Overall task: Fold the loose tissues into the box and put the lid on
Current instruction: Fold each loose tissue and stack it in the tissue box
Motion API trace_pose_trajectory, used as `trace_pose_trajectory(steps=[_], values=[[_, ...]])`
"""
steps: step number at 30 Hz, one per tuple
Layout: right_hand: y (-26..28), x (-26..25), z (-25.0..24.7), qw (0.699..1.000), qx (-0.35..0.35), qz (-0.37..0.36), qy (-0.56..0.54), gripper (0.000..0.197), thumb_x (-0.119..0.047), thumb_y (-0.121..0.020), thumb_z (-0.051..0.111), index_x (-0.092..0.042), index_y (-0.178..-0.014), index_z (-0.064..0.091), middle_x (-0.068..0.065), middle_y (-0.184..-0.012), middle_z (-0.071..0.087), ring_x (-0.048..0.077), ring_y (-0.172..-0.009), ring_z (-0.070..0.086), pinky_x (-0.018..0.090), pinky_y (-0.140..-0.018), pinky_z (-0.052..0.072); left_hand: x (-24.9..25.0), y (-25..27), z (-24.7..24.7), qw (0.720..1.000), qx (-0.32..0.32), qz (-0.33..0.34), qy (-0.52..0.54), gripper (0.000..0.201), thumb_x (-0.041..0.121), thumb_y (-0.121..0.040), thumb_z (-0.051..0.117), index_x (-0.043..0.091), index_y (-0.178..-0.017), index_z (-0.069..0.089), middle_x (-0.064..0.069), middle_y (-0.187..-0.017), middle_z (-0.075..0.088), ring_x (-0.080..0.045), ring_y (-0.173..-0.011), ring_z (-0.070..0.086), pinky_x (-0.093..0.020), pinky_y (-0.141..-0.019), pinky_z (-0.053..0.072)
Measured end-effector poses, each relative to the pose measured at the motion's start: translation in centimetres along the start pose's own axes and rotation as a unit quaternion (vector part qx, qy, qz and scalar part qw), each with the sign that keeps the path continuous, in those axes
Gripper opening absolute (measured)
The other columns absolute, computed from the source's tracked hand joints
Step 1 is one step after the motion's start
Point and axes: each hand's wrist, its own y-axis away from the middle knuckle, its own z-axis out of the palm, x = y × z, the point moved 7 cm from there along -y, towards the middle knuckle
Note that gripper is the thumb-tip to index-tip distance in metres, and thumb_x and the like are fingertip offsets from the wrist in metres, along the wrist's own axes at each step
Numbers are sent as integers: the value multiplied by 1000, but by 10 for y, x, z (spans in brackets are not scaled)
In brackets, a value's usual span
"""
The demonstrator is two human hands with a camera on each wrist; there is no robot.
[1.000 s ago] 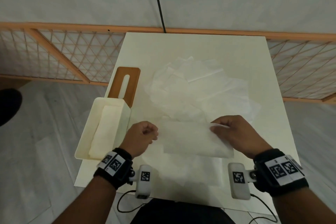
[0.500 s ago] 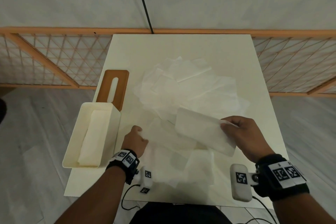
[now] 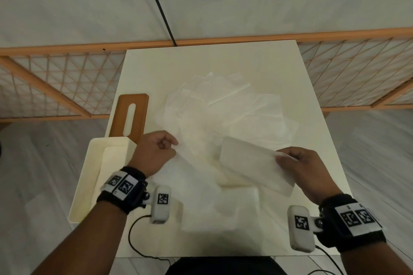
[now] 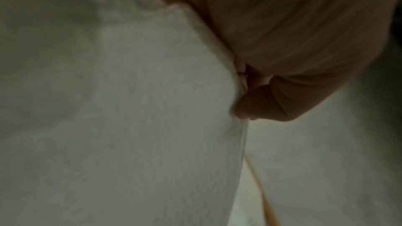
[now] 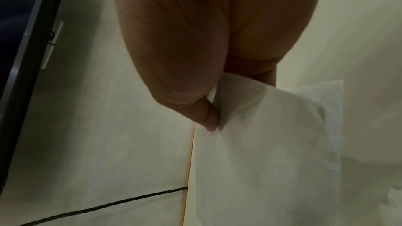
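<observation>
My right hand (image 3: 292,159) pinches the right end of a folded white tissue (image 3: 250,164), held a little above the table; the right wrist view shows its thumb (image 5: 208,118) pressed on the folded tissue (image 5: 272,143). My left hand (image 3: 165,146) pinches the edge of a loose tissue sheet (image 3: 192,176) that drapes down toward me; the same sheet (image 4: 141,126) fills the left wrist view. The cream box (image 3: 89,176) stands open at the table's left edge with folded tissue inside. Its brown slotted lid (image 3: 131,116) lies flat behind it.
A heap of loose white tissues (image 3: 228,114) covers the middle of the cream table (image 3: 201,62). More sheets lie near the front edge (image 3: 223,212). An orange lattice fence (image 3: 55,87) runs behind the table, and a black cable (image 3: 156,2) runs down the wall.
My left hand let go of the folded tissue, moved left, then rose beside the box pinching a loose sheet. The right hand stayed put, holding the folded tissue alone.
</observation>
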Motion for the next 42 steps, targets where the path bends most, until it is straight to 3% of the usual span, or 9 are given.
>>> trace_pose_trajectory(steps=[7, 13, 18, 23, 25, 29, 32, 36, 42], values=[[-3, 0, -1, 1000, 3, 7, -7, 21, -7, -93, 62, -15, -80, 77, 4, -77, 74, 11, -64, 63, 31, -61, 50, -4, -56, -17, 984, 132, -45, 108, 30, -10, -78, 68, 20, -76, 71, 13, -65, 63, -7, -66, 57, -23, -70, 49], [-1, -2, -5, 1000, 15, 14, -16, 19, -5, -93, 62, -11, -82, 76, 6, -76, 73, 11, -61, 63, 22, -53, 48, -65, -72, 5, 974, 172, -137, -47, 12, 12, -83, 74, 22, -84, 67, -2, -88, 68, -20, -82, 64, -27, -67, 51], [0, -8, -15, 999, 36, 5, -16, 17, -5, -93, 62, -10, -84, 75, 2, -73, 73, 8, -59, 62, 20, -51, 48, -104, -61, 17, 961, 149, -179, -150, 12, 21, -84, 72, 27, -82, 62, -6, -96, 72, -27, -88, 66, -38, -83, 56], [-1, -23, -3, 1000, -14, -19, -16, 16, -5, -92, 63, -10, -82, 75, 6, -76, 72, 10, -63, 62, 25, -57, 49, -91, -48, 16, 958, 157, -175, -167, 35, 30, -86, 72, 11, -115, 65, -8, -121, 66, -28, -111, 61, -37, -96, 48], [-1, -33, 8, 998, -44, -28, -18, 16, -6, -93, 64, -8, -81, 74, 3, -73, 71, 9, -62, 61, 22, -56, 47, -64, -45, 19, 977, 138, -128, -98, 44, 29, -87, 71, 17, -127, 59, 2, -130, 58, -20, -120, 54, -37, -103, 44], [-2, -52, 38, 992, -118, -26, -46, 14, -7, -93, 63, -7, -84, 74, 4, -76, 71, 13, -65, 62, 23, -57, 47, 0, -27, 58, 979, -66, -81, 177, 79, 6, -73, 67, 32, -142, 39, 7, -141, 47, -11, -132, 44, -35, -108, 38], [-7, -62, 60, 987, -151, -20, -53, 12, -9, -93, 64, -7, -87, 75, 8, -81, 73, 16, -70, 65, 28, -61, 50, 23, -14, 65, 958, -118, -99, 241, 75, -1, -72, 65, 38, -133, 45, -5, -126, 63, -16, -106, 61, -31, -85, 49], [-18, -61, 74, 988, -138, 5, -68, 8, -9, -91, 69, -9, -97, 73, 10, -83, 73, 21, -69, 66, 27, -58, 50, 22, 6, 34, 976, -27, -93, 194, 40, 1, -87, 68, 28, -111, 50, -9, -101, 71, -18, -80, 68, -28, -67, 53], [-7, -16, 98, 986, -155, 14, 62, 27, -10, -83, 74, -23, -106, 67, 14, -86, 74, 26, -73, 71, 40, -66, 58, -22, 53, 29, 998, -3, -39, -57, 16, 14, -88, 69, 29, -81, 67, 17, -93, 69, 1, -94, 62, -23, -84, 48]])
